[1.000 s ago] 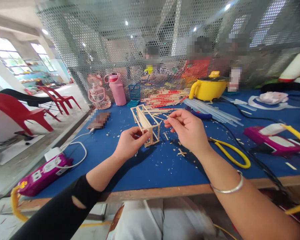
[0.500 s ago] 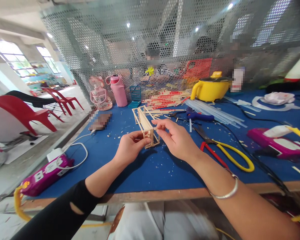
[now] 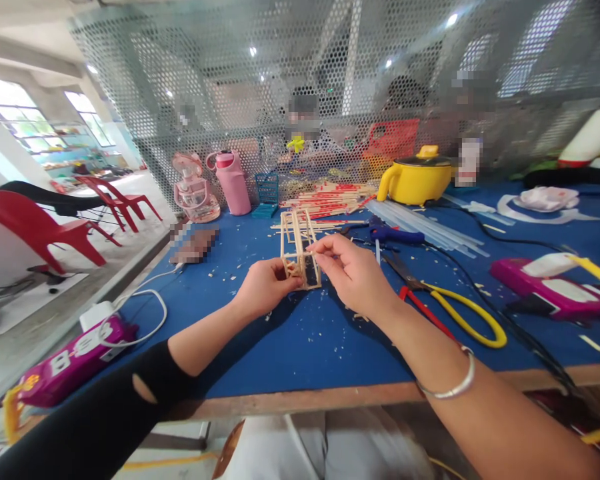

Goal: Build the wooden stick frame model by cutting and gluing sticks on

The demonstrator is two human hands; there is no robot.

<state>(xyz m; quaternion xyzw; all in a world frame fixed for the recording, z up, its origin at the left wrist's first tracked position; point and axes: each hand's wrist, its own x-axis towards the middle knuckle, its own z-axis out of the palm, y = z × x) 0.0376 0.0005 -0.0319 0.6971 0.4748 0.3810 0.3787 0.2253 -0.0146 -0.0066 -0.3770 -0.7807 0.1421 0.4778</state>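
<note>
A small open frame built of thin wooden sticks [image 3: 301, 233] stands between my hands over the blue tabletop [image 3: 300, 353], its long side running away from me. My left hand [image 3: 266, 285] is closed on the frame's near left corner, thumb and fingers pinching the sticks. At the near right upper edge, my right hand [image 3: 345, 270] pinches with thumb and forefinger against the frame. The fingertips hide the exact spot they grip. Behind the frame lies a pile of wooden sticks with red paper wrappers [image 3: 325, 200].
Yellow-and-red-handled pliers [image 3: 467, 317] and a blue glue gun [image 3: 395, 233] lie to the right, near clear glue sticks [image 3: 430, 230]. A yellow pot [image 3: 417, 180] and pink bottle [image 3: 233, 185] stand at the back. Purple power strips [image 3: 75, 360] flank both sides.
The stick frame has turned, so its far end now points more straight away and its open side faces up. Both hands stay on it. The whole view has shifted slightly.
</note>
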